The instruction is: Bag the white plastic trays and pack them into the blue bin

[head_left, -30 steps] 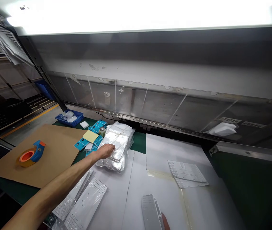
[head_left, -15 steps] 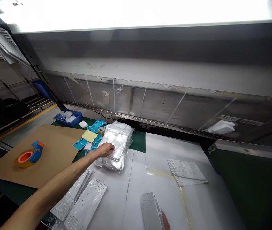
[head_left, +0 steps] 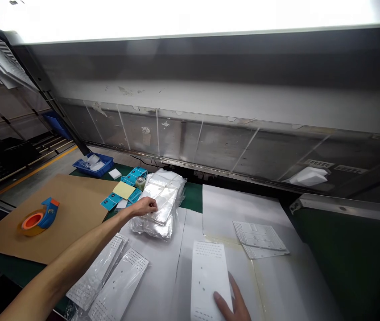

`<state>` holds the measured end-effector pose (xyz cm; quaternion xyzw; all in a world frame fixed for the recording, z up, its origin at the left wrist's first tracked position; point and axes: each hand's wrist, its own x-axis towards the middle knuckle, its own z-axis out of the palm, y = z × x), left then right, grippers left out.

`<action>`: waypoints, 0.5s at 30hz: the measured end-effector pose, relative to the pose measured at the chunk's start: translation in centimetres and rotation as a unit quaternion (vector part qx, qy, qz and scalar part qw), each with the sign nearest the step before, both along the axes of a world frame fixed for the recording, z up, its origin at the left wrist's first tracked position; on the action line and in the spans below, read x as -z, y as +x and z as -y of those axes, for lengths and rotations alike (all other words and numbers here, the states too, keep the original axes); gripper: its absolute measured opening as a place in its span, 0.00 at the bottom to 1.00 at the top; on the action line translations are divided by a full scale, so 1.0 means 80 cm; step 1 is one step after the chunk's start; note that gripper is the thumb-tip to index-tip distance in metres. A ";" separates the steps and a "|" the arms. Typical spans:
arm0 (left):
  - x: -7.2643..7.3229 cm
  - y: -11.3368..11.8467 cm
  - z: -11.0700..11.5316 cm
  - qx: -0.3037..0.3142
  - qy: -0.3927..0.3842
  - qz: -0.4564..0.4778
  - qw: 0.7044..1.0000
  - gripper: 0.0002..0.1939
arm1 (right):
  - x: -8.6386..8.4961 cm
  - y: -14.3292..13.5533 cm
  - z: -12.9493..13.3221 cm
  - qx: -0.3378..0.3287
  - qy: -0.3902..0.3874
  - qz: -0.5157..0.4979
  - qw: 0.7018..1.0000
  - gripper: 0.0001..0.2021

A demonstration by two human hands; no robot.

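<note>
My left hand (head_left: 146,206) reaches across to a stack of clear plastic bags (head_left: 165,196), its fingers closed in a pinch at the front of the top bag. What lies between those fingertips is too small to make out. In my right hand (head_left: 235,298) is a white perforated panel (head_left: 209,278), gripped at its right edge with the thumb on its face. Rows of small slots run across the panel's far end, with several holes along its middle. Bagged panels (head_left: 119,285) of the same look lie at the front left.
Two flat white perforated plates (head_left: 260,239) lie at the right on the white sheets. On brown cardboard (head_left: 72,200) rests a tape dispenser (head_left: 41,218). Blue cards (head_left: 111,201), a yellow note (head_left: 124,190), a small jar (head_left: 140,182) and a blue tray (head_left: 105,167) stand farther back.
The panel in my right hand has come up into view and turned its slotted face upward. My left hand stays at the bag stack, nearly unmoved.
</note>
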<state>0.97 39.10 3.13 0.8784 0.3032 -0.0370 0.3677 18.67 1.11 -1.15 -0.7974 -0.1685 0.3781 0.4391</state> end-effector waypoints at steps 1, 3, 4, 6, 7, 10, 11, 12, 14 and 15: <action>-0.001 -0.001 -0.001 0.004 -0.005 -0.001 1.000 0.15 | -0.013 -0.002 -0.012 -0.002 0.019 -0.016 1.000 0.43; 0.000 -0.002 -0.003 0.007 -0.009 -0.004 1.000 0.15 | -0.038 -0.009 -0.035 -0.006 0.055 -0.047 0.997 0.41; 0.001 -0.003 -0.004 0.006 -0.009 -0.007 1.000 0.15 | -0.049 -0.013 -0.045 -0.008 0.067 -0.062 0.996 0.41; 0.004 -0.002 -0.006 -0.003 -0.004 -0.013 1.000 0.14 | -0.068 -0.021 -0.060 -0.012 0.085 -0.092 0.992 0.41; 0.006 -0.002 -0.007 -0.011 0.001 -0.017 1.000 0.14 | -0.076 -0.023 -0.067 -0.013 0.096 -0.106 0.990 0.41; 0.012 0.001 -0.010 -0.031 0.014 -0.029 0.999 0.13 | -0.096 -0.025 -0.093 -0.015 0.134 -0.177 0.975 0.41; 0.014 0.003 -0.011 -0.035 0.016 -0.033 0.999 0.13 | -0.100 -0.024 -0.105 -0.021 0.147 -0.215 0.965 0.42; 0.015 0.004 -0.012 -0.036 0.015 -0.035 0.999 0.12 | -0.103 -0.022 -0.120 -0.029 0.159 -0.255 0.953 0.41; 0.015 0.006 -0.013 -0.036 0.011 -0.036 0.999 0.12 | -0.101 -0.019 -0.156 -0.046 0.181 -0.321 0.928 0.40; 0.015 0.006 -0.013 -0.036 0.008 -0.034 0.999 0.12 | -0.097 -0.019 -0.174 -0.050 0.188 -0.339 0.920 0.39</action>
